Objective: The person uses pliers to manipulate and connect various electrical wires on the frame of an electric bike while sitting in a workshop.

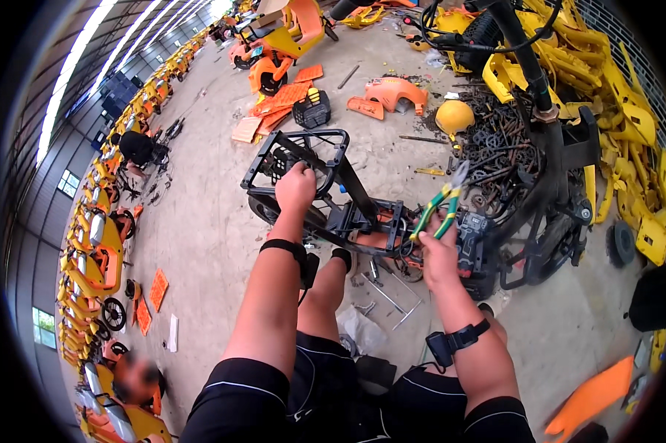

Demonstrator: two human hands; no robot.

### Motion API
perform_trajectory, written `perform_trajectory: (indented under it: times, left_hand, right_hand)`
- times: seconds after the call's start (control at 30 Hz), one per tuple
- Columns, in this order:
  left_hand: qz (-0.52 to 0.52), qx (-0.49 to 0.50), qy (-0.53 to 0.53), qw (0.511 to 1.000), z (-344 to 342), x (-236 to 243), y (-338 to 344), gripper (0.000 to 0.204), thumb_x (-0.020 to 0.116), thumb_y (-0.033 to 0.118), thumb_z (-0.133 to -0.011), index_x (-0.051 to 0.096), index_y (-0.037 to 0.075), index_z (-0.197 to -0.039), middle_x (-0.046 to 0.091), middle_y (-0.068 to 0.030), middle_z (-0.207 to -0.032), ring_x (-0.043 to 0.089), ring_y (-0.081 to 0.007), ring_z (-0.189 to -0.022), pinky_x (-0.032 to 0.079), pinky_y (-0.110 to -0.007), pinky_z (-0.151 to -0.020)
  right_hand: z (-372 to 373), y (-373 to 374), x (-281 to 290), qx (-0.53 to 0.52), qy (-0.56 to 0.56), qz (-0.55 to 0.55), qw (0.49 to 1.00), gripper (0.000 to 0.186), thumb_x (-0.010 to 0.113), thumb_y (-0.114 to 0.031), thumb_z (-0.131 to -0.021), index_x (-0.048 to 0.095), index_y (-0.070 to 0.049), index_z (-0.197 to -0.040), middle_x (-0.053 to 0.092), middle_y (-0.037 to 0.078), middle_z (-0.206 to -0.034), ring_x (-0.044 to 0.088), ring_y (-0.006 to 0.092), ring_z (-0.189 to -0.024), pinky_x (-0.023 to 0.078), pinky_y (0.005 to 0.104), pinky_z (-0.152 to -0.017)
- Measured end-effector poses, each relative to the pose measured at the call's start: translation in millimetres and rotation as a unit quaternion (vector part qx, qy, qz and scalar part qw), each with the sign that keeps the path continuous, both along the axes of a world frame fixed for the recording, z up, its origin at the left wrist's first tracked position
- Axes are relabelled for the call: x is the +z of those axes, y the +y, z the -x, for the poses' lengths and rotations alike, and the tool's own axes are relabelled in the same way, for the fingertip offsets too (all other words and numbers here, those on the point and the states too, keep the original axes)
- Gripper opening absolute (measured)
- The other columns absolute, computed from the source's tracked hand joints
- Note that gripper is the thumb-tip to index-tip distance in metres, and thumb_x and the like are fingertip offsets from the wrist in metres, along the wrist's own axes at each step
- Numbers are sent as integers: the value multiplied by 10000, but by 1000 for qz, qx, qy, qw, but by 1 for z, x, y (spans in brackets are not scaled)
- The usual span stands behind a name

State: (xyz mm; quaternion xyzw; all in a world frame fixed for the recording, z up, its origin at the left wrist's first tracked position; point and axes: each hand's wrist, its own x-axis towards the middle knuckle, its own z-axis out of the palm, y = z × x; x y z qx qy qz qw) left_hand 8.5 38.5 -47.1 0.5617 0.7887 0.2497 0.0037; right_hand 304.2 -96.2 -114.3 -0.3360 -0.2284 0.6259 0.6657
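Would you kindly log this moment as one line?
left hand: at black frame, hold unclear | right hand: holding green-handled pliers | beyond: heaped metal parts

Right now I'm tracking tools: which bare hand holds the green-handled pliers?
The bare right hand: its fingers grip the metal pliers with green-and-yellow handles. The bare left hand, without pliers, is at the black tubular metal frame.

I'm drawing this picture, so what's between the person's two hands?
In the head view, part of the black metal frame lies between the left hand and the right hand, which holds pliers.
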Motion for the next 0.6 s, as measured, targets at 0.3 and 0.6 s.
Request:
perform_trajectory:
  times: [0.3, 0.6]
  left_hand:
    - [-23, -2, -17, 1000, -6, -3, 0, 329, 504, 316, -901, 736, 137, -1051, 727, -192, -971, 680, -411, -934, 525, -484, -841]
    - [-19, 1, -22, 1000, -4, -6, 1, 345, 490, 328, -900, 731, 141, -1060, 725, -174, -1011, 672, -392, -982, 517, -460, -856]
  right_hand:
    - [-75, 32, -47, 21, 323, 130, 937, 292, 607, -178, -968, 585, -108, -1251, 688, 60, -1237, 669, 245, -1132, 513, 316, -748]
    - [-65, 25, -42, -67, 213, 209, 952, 210, 566, -26, -871, 583, -56, -1078, 625, 60, -1005, 619, 216, -912, 536, 353, -795]
